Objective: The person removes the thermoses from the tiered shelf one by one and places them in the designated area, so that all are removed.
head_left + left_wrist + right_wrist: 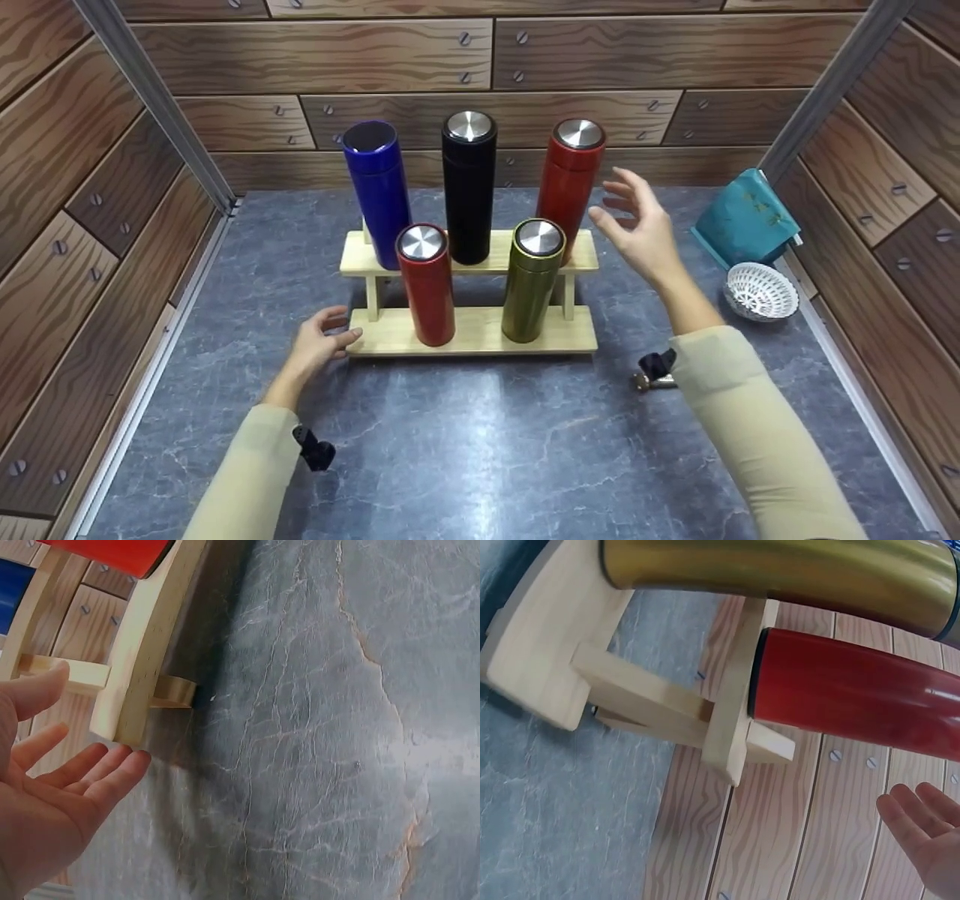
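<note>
A two-tier wooden stand [476,328] holds several upright vacuum flasks. Its upper tier carries a blue flask [381,199], a black flask [469,199] and a red flask [568,180]; on the lower tier are another red flask [430,300] and an olive-gold flask [526,304]. My left hand [319,339] is at the lower tier's left end, fingers loosely spread; whether they touch the wood I cannot tell. To the right of the upper red flask, my right hand [641,225] hovers with relaxed fingers, apart from it and holding nothing.
At the right stand a teal pouch [748,221] and a white woven basket [759,311]. A small metallic object [643,381] lies partly hidden by the right wrist camera. Wood-patterned walls [322,56] enclose the grey marbled tabletop [427,450] at the back and sides.
</note>
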Demonstrator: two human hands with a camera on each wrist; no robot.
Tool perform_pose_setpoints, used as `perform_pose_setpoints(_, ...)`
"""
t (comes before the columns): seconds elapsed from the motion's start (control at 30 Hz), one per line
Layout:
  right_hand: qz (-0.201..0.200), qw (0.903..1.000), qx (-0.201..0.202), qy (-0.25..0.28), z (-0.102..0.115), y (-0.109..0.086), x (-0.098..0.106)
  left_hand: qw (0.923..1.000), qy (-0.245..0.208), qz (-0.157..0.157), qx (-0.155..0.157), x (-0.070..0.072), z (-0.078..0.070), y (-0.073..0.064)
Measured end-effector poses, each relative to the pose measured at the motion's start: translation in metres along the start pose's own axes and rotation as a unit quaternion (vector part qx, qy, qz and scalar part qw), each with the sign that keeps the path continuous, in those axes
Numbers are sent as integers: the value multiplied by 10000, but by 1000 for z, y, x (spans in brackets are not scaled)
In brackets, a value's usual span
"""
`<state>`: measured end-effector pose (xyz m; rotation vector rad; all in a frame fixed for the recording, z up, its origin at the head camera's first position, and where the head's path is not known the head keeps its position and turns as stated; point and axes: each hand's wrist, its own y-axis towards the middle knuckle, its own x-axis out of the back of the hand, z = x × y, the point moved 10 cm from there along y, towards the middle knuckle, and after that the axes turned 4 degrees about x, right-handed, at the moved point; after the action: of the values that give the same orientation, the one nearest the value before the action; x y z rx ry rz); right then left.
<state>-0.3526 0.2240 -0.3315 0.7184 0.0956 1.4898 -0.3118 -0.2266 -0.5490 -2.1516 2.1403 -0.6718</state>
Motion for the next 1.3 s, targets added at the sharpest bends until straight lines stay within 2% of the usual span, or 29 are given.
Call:
perform_pose_setpoints(0.13, 52, 9995, -112, 274, 1, 9, -9, 9998, -152, 32, 78, -1, 3, 5)
perform_pose_setpoints(0.33, 61, 9972, -260, 698, 15, 17, -23, 9949, -913, 136, 418, 3, 21, 14)
perform_pose_setpoints(0.5, 198, 9971, -321, 666, 31, 17, -31, 9938, -857, 145, 693, 8, 39, 23)
perform_pose_setpoints(0.73, 199, 9971, -284, 677, 27, 22, -35, 9923, -1079, 428, 441, 5, 37, 23)
perform_pose_setpoints(1.0, -106, 9976, -403, 556, -9, 33, -32, 9857, -1494, 551, 548, 0, 38, 23)
perform_pose_setpoints(1.17, -196, 9977, -439, 483, -7, 32, -27, 9876, -1404, 486, 512, 0, 37, 24)
perform_pose_setpoints(1.3, -280, 9979, -417, 411, 10, 29, -19, 9887, -1336, 478, 488, 0, 35, 25)
